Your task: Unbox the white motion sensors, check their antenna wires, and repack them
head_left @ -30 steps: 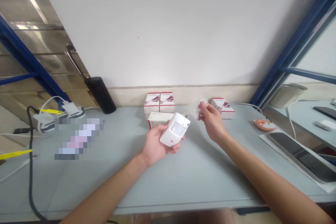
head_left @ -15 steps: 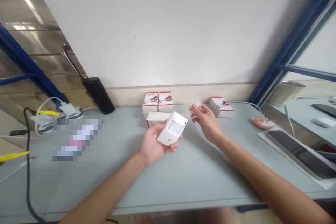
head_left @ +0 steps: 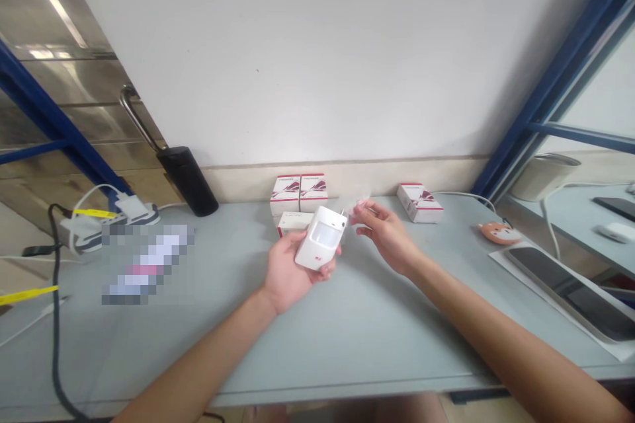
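A white device [head_left: 321, 238] with a pale rectangular window and a small red mark is held tilted in my left hand [head_left: 290, 272], fingers wrapped round its lower part. A thin tip sticks out at its top right corner. Just right of that corner, my right hand [head_left: 381, 231] pinches a crumpled clear plastic wrapper [head_left: 358, 201]. Behind the device lie white boxes with red patterns [head_left: 313, 192] and a plain white box [head_left: 292, 221], partly hidden by it.
Another patterned box [head_left: 419, 202] stands back right. A black cylinder [head_left: 187, 180] leans at the back left, near a power strip [head_left: 106, 228] with cables. On the right are an orange-and-white animal-shaped item [head_left: 499, 233] and a dark flat device [head_left: 570, 291] on white paper.
The white device has shifted slightly left and up and sits more upright in my left hand. My right hand and the wrapper have moved a little left.
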A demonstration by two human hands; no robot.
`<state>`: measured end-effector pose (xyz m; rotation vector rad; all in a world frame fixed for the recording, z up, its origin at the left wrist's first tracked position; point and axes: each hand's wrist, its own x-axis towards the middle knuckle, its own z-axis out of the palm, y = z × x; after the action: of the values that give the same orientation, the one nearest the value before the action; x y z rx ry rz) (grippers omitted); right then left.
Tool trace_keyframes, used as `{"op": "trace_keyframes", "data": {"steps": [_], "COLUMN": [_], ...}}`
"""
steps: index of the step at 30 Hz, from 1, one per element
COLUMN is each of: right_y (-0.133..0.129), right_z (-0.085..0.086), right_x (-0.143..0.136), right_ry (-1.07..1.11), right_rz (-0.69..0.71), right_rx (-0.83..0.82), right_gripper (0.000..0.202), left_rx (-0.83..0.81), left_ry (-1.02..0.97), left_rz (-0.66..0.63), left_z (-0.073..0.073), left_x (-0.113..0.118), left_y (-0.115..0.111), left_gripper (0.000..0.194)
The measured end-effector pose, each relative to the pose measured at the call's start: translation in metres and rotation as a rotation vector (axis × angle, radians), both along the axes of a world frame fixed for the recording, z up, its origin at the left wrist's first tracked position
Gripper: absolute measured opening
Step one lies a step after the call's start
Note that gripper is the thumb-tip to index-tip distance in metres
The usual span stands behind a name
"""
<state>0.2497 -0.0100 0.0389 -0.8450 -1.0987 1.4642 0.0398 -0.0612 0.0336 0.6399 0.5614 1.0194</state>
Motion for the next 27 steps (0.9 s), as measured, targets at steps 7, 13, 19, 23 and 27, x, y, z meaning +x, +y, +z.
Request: {"op": "trace_keyframes", "data": {"steps": [7, 13, 19, 23, 27], "right_y": [0.002, 0.002, 0.005, 0.011, 0.015], "right_z": [-0.007, -0.006, -0.007, -0.013, -0.013], "right_x": [-0.002, -0.002, 0.001, 0.004, 0.007], "right_ry": [-0.135, -0.242, -0.401, -0.487, -0.517], "right_rz": [-0.036, -0.041, -0.124, -0.186, -0.287], "right_rx": [0.021, 0.094, 0.249, 0.352, 0.394], "right_gripper": [0.049, 0.047, 0.049, 0.049, 0.051], "left_rx": [-0.016, -0.003, 0.0, -0.005, -0.018], "left_ry": [-0.027, -0.041, -0.024, -0.004, -0.014], "left_rz": [0.018, -0.012, -0.021, -0.01, -0.01], "left_z": [0.004, 0.001, 0.004, 0.007, 0.007], "left_x": [0.001, -0.001, 0.0, 0.0, 0.0], "left_y": [0.0, 0.001, 0.0, -0.001, -0.001], "left_gripper": [0.042, 0.043, 0.043, 0.044, 0.044]}}
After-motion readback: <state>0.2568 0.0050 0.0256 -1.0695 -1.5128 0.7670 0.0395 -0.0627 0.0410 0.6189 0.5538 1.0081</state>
